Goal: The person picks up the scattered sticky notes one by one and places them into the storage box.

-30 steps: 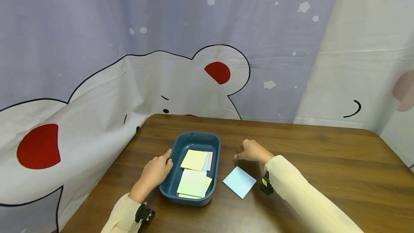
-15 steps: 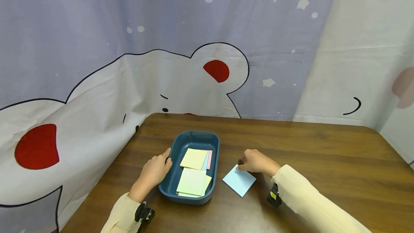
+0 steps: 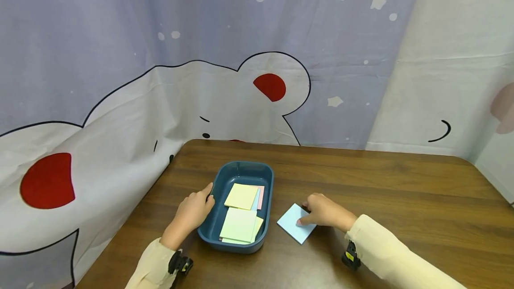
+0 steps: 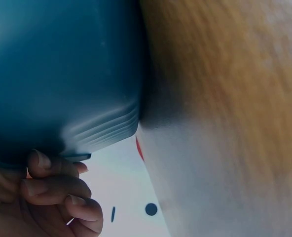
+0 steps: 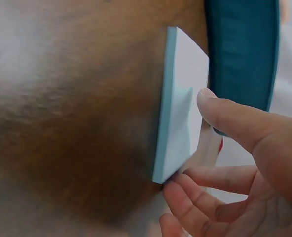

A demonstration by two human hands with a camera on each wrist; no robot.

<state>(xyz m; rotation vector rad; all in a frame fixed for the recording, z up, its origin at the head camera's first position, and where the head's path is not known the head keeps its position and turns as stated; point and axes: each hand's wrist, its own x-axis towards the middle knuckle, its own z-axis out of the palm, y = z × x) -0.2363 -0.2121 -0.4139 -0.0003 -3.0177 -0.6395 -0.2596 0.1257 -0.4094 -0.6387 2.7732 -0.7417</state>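
A light blue sticky note pad (image 3: 292, 223) lies on the table right of a dark blue plastic bin (image 3: 268, 191). My right hand (image 3: 327, 212) has its thumb over the pad's top face and its fingers at the edge; the right wrist view shows thumb (image 5: 225, 111) and fingertips around the thick pad (image 5: 185, 103). With my left hand (image 3: 192, 211) I grip the bin's left rim, the fingers curled under it beside the bin wall (image 4: 67, 74). Inside the bin lie a yellow pad (image 3: 241, 196), a pale green pad (image 3: 238, 224) and others, partly covered, in pink and blue.
The brown wooden table (image 3: 385, 191) reaches well to the right of the pad. Behind it hangs a patterned curtain (image 3: 341, 57), which also runs down the left side.
My right hand has come down and toward me from beyond the light blue pad, and its thumb now covers part of it. The left hand and the bin stay put.
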